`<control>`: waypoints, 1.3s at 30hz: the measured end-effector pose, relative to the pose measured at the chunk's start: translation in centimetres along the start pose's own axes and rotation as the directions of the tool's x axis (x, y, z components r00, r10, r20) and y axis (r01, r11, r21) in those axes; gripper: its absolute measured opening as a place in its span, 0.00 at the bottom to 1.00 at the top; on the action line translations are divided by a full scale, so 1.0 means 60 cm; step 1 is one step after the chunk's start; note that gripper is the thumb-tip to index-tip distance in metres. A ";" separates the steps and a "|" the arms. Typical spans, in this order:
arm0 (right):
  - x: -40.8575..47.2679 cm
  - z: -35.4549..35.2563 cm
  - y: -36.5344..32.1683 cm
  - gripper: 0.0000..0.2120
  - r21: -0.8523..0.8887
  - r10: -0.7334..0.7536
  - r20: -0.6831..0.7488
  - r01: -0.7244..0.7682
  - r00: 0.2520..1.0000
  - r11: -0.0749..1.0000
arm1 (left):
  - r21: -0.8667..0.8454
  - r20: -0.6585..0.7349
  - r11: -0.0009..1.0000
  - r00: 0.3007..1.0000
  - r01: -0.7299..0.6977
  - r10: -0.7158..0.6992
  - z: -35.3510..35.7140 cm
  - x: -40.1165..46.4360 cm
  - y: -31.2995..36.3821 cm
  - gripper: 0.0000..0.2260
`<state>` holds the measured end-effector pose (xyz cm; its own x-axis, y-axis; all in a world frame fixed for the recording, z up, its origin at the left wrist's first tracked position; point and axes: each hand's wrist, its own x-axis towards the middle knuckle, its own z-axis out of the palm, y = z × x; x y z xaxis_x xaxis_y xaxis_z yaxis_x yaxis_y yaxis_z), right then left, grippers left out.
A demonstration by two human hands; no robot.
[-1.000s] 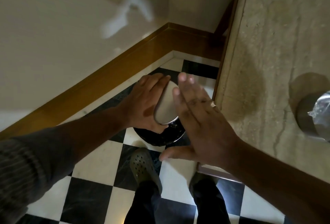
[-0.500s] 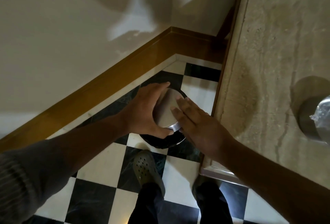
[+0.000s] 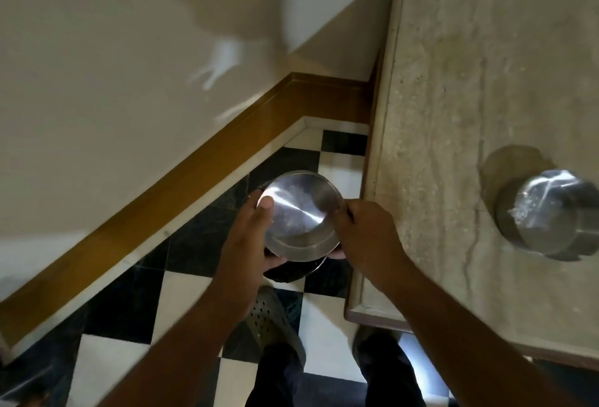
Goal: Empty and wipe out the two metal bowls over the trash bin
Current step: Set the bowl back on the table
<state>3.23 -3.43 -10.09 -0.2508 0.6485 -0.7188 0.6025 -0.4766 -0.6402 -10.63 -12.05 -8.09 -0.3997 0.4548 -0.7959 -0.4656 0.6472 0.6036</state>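
Head view: a steel bowl (image 3: 299, 217) is held inverted, base up, directly above the black trash bin (image 3: 291, 272) at 6 o'clock of centre. Half a second earlier the right hand (image 3: 364, 231) lay flat against it; now both it and the left hand (image 3: 251, 238) are clasped on the rim, suggesting emptying. The second bowl (image 3: 547, 215) waits on the stone counter (image 3: 453, 114) at 3 o'clock.
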 end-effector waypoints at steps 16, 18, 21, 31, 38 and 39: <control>-0.026 -0.199 0.076 0.04 0.336 0.195 -0.366 -0.066 0.910 0.940 | 0.377 0.213 0.871 0.944 -0.316 0.250 0.275 -0.054 0.063 0.12; -0.015 -0.199 0.087 0.03 0.339 0.191 -0.389 -0.052 0.901 0.939 | 0.425 0.206 0.851 0.949 -0.308 0.240 0.292 -0.041 0.058 0.17; -0.002 -0.192 0.100 0.07 0.274 0.153 -0.435 -0.032 0.888 0.961 | 0.375 0.158 0.890 0.964 -0.259 0.214 0.301 -0.031 0.061 0.10; -0.045 -0.191 0.123 0.23 0.198 0.090 -0.403 -0.009 0.911 0.980 | 0.498 0.008 0.788 0.911 -0.362 0.413 0.302 -0.059 0.036 0.12; -0.111 -0.215 0.203 0.17 0.294 0.257 -0.404 -0.142 0.878 0.945 | 0.366 0.018 0.930 0.999 -0.040 0.036 0.343 -0.139 -0.079 0.10; -0.116 -0.228 0.217 0.19 0.330 0.295 -0.402 -0.163 0.867 0.930 | 0.343 0.049 0.939 0.999 -0.022 0.005 0.357 -0.141 -0.079 0.11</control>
<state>23.17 -6.04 -9.72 0.2647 0.6605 -0.7026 0.3512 -0.7446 -0.5676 11.87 -5.87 -5.26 -0.3628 0.4875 -0.7942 -0.1578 0.8078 0.5679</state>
